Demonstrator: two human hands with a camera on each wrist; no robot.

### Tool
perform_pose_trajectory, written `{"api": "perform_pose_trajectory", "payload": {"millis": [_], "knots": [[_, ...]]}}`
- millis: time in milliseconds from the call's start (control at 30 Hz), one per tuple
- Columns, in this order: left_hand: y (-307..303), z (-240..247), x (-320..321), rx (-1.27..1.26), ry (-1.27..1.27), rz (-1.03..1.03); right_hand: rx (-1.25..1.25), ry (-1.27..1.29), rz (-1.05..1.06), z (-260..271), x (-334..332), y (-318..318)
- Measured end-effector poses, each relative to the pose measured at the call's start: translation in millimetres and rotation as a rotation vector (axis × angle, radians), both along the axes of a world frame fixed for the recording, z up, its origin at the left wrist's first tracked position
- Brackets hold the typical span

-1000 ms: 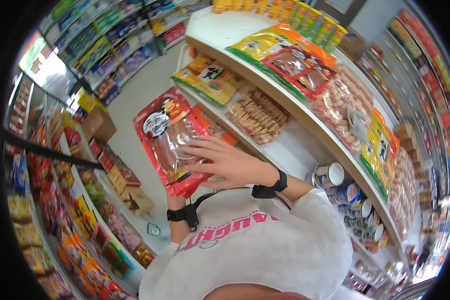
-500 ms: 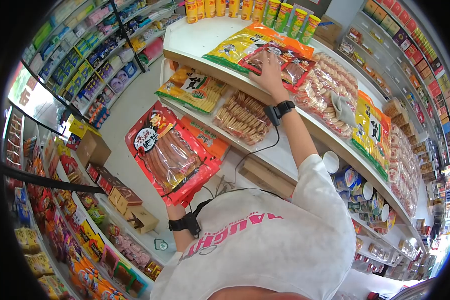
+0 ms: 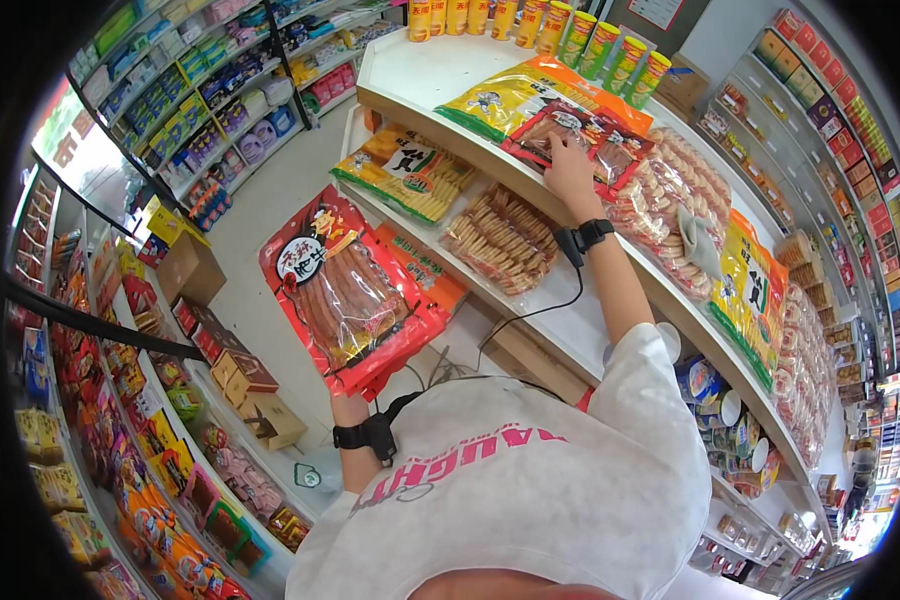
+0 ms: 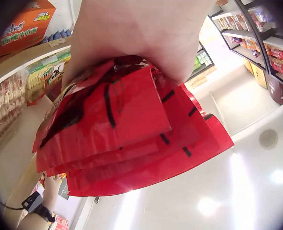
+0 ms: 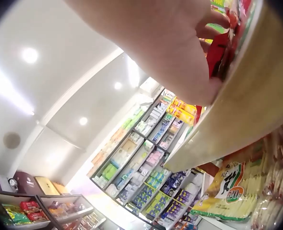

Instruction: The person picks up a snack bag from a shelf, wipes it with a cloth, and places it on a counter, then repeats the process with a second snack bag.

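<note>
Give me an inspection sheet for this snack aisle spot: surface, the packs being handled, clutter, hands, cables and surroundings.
Surface: white curved top shelf, partly bare.
Job's things: stack of red snack packs held up over the aisle; one red shelf pack lying partly on a yellow bag.
Clutter: biscuit packs on the shelf below; tall cans along the back of the top shelf.
Hands: left hand grips the stack at its lower end; right hand is on the shelf pack, fingers pinching its edge.
Cables: black cable runs from the right wristband toward the chest.
Surroundings: cardboard boxes on the floor; stocked shelves across the aisle.
</note>
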State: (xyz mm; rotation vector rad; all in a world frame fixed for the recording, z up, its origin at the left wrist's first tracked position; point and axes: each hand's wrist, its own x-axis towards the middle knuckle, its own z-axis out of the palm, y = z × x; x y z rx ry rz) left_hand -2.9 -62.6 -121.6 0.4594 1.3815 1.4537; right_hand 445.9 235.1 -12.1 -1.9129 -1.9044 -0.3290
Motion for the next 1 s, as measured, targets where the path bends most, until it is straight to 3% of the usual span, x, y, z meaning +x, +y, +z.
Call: {"api": "perform_pose_trajectory", "payload": {"millis": [67,167,267,333,400,433,467,567,667,1000], "knots": [[1,-1,2,0.015,0.064,-0.018,0.06,-0.004,-0.019,-3,-1,2],[5,-23,-7,0.157,0.256,-0.064,0.193,0.253,0.067,22,-9,3],[1,-17,-7,0.236,0.606,-0.12,0.225,0.696,0.251,82,-48,-39],[4,-8,-3,0.231,0.563,-0.102,0.314,1.104,0.409,112,-97,-76],[14,-1,2,0.229,0.411,-0.075,0.493,0.89,0.557,116,-137,-105],[18,1,5,0.23,0.34,-0.067,0.587,0.583,0.66,127,-158,-126],[22,3,5,0.228,0.295,-0.055,0.457,0.59,0.8,127,-174,-147],[33,9,9,0.245,0.2,-0.059,-0.05,0.285,1.131,127,-207,-180],[35,14,12,0.248,0.165,-0.067,-0.252,0.215,1.275,100,-223,-196],[40,21,15,0.251,0.143,-0.082,-0.236,0.184,1.14,99,-221,-211]]}}
